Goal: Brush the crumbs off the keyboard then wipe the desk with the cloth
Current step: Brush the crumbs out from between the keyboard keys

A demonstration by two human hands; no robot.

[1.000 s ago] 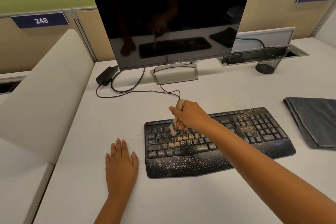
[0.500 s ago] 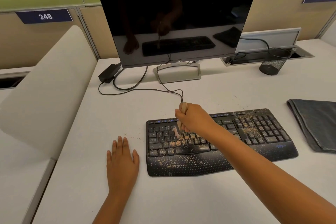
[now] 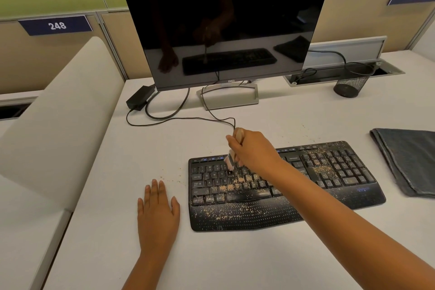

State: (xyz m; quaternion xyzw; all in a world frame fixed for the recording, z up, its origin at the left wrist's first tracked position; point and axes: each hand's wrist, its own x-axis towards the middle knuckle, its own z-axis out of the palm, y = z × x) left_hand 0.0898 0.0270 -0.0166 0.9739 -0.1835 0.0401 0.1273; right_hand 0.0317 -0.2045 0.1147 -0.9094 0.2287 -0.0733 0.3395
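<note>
Green wall panels and numbered tan partitions back a white tabletop (image 3: 270, 261), and everything here is placed off the black keyboard (image 3: 286, 186) sitting at its middle. Far to the left of the keyboard, a pale curved divider (image 3: 58, 125) slopes down beside the desk edge. Just left of the keyboard, the left hand (image 3: 158, 213) lies flat, palm down, fingers straight and together, holding nothing. A few stray crumbs dot the surface between that hand and the keyboard's left edge. Behind the keyboard stands a dark monitor (image 3: 226, 23) with a power brick (image 3: 140, 98) and looping cables (image 3: 179, 118) at its foot. Over the keyboard's upper left keys, the right hand (image 3: 253, 152) is curled tight round a small brush (image 3: 231, 155), bristles down on the keys. Crumbs (image 3: 231, 187) lie thick across the middle keys, the palm rest and the number pad. Behind and right of the keyboard stands a black mesh cup (image 3: 352, 81). Right of the keyboard, apart from it, the folded grey cloth (image 3: 409, 160) lies flat, untouched.
</note>
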